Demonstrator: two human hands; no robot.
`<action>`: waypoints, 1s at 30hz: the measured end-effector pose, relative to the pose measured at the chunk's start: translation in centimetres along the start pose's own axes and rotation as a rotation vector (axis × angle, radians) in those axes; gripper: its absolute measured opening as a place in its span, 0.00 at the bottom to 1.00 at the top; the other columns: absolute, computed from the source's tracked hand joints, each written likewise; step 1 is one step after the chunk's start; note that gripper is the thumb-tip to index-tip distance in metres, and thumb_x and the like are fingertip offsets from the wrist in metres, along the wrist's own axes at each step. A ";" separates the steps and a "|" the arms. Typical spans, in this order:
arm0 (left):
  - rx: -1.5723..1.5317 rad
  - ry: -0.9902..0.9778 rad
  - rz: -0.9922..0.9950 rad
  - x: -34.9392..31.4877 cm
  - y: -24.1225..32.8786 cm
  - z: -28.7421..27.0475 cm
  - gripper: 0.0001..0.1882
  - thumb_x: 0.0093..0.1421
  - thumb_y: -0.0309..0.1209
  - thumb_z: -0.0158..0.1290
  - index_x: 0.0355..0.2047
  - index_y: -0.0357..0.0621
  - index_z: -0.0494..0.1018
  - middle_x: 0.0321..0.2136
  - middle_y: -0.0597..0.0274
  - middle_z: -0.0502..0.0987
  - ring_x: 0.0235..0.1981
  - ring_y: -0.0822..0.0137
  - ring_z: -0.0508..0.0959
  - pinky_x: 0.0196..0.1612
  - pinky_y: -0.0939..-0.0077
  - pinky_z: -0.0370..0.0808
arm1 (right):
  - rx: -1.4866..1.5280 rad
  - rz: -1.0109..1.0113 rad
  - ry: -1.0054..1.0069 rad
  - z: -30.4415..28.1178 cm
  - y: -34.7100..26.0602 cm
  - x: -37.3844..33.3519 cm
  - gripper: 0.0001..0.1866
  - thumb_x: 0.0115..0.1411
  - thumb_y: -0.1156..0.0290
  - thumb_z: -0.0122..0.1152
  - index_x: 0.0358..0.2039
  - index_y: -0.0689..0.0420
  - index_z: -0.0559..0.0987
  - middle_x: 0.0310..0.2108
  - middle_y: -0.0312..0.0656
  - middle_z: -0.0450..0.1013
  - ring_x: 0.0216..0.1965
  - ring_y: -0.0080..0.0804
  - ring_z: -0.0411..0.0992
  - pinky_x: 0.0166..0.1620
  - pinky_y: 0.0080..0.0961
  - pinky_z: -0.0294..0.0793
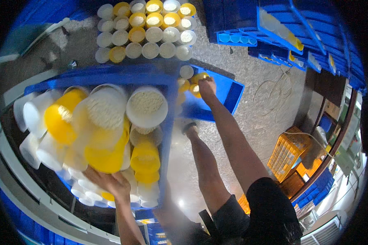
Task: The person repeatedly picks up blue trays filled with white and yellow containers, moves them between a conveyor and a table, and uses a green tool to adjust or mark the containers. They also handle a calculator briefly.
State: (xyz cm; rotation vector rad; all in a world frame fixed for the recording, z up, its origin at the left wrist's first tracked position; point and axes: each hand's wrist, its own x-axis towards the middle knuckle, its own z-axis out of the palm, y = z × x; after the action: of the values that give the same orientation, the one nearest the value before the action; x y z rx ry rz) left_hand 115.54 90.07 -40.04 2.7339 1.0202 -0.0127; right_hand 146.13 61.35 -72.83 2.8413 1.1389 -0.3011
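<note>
My left hand [112, 181] is closed around the lower part of a yellow cup [104, 157], blurred by motion. Above and against that cup shows a white cup [104, 106] filled with pale granules; whether the two are stacked is hard to tell. Beneath lie many white and yellow cups on their sides in a large blue crate [170, 122]. Farther right, my right hand [207, 86] grips the rim of a yellow cup [200, 76] in a low blue tray [227, 96]. Several other filled cups stand at that tray's left side.
Rows of filled white and yellow cups [153, 36] stand on the floor ahead. Stacked blue crates [241, 24] rise at the far right, near a loose cord [270, 87]. An orange crate [288, 151] sits at right. My foot [189, 128] is just below the tray.
</note>
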 end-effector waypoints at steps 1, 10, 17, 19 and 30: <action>0.034 0.023 0.007 0.1 0.1 0.0 0.33 0.72 0.49 0.30 0.67 0.38 0.55 0.68 0.36 0.50 0.70 0.35 0.47 0.68 0.37 0.41 | -0.034 0.018 -0.090 -2.1 0.4 -1.0 0.04 0.52 0.69 0.57 0.25 0.49 0.80 0.25 0.40 0.78 0.35 0.36 0.75 0.42 0.36 0.69; -0.132 0.010 -0.070 1.8 1.2 -2.7 0.35 0.68 0.48 0.42 0.68 0.40 0.53 0.70 0.40 0.47 0.71 0.38 0.45 0.70 0.40 0.41 | 0.092 -0.026 -0.115 -37.9 -2.0 -9.6 0.08 0.49 0.68 0.66 0.30 0.55 0.80 0.32 0.39 0.78 0.41 0.39 0.74 0.46 0.40 0.67; -0.333 0.123 -0.214 -1.7 2.7 -8.2 0.34 0.66 0.41 0.47 0.67 0.39 0.53 0.68 0.41 0.50 0.69 0.38 0.51 0.68 0.43 0.50 | 0.294 -0.374 0.148 -46.5 -10.8 -4.4 0.10 0.42 0.71 0.69 0.26 0.54 0.77 0.30 0.39 0.75 0.38 0.39 0.72 0.44 0.39 0.64; -0.362 0.115 -0.269 -4.1 2.1 -9.2 0.34 0.65 0.38 0.50 0.67 0.39 0.54 0.67 0.40 0.54 0.67 0.38 0.54 0.67 0.44 0.54 | 0.227 -0.392 0.154 -45.4 -13.0 -2.3 0.08 0.43 0.68 0.65 0.25 0.53 0.77 0.27 0.38 0.74 0.34 0.37 0.71 0.40 0.38 0.62; -0.638 0.211 -0.677 -16.2 -7.6 -24.4 0.25 0.59 0.29 0.57 0.56 0.37 0.69 0.56 0.42 0.71 0.55 0.43 0.72 0.59 0.54 0.69 | -0.331 -0.359 -0.181 -54.7 -27.0 -0.9 0.16 0.51 0.59 0.69 0.34 0.58 0.81 0.34 0.46 0.78 0.39 0.41 0.76 0.50 0.41 0.70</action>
State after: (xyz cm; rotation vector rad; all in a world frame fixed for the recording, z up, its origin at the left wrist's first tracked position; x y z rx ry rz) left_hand 96.64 90.29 -16.36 1.7636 1.6190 0.4172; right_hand 135.47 87.59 -18.77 2.2721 1.4958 -0.3428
